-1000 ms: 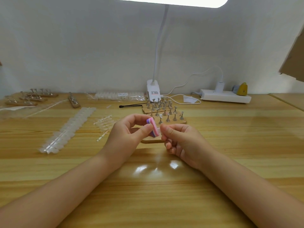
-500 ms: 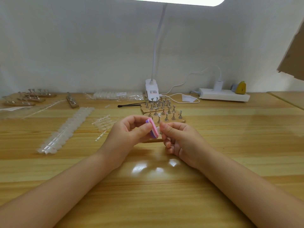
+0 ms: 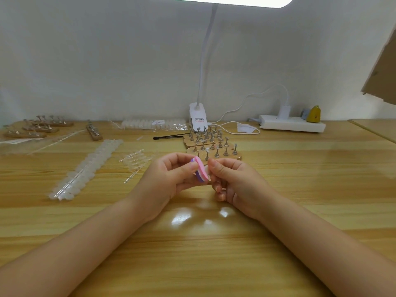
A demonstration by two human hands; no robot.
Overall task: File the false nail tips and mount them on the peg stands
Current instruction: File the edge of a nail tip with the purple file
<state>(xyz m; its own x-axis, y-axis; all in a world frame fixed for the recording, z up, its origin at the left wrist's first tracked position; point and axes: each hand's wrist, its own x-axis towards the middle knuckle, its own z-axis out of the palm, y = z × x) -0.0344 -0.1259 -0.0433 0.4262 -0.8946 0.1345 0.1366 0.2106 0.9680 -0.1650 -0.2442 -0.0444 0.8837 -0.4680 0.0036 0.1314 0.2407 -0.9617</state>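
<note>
Left hand (image 3: 169, 179) grips the file (image 3: 201, 169), a small pink-and-purple foam block, thumb on the near face and fingers curled behind. Right hand (image 3: 233, 181) pinches a nail tip (image 3: 206, 168) between thumb and forefinger, pressed to the file's pink face; the tip is mostly hidden, only a pale sliver shows. Both hands are held just above the table (image 3: 300, 189), in front of the stands.

Handling, by judgement: the tip is very light, thin, clear plastic, slightly springy and slippery, and easy to flick away or crack if squeezed. Best held by its side edges near the base, leaving the filed edge free. The file is soft foam with grit; light pressure should do.

Peg stands (image 3: 211, 144) sit just behind the hands: wooden bases with upright metal pegs, closely packed. One near peg seems to carry a tip already; hard to tell. Neighbouring pegs could snag fingers when mounting.

Around:
- long strip of tips (image 3: 85, 170) to the left, with a smaller clear strip (image 3: 136, 162) near the left hand
- more stands (image 3: 38, 127) at far left
- a bagged pack (image 3: 154, 124) at the back
- black brush (image 3: 169, 137)
- lamp (image 3: 198, 118) with cable
- power strip (image 3: 291, 123)

Nothing lies between the hands and the stands.
</note>
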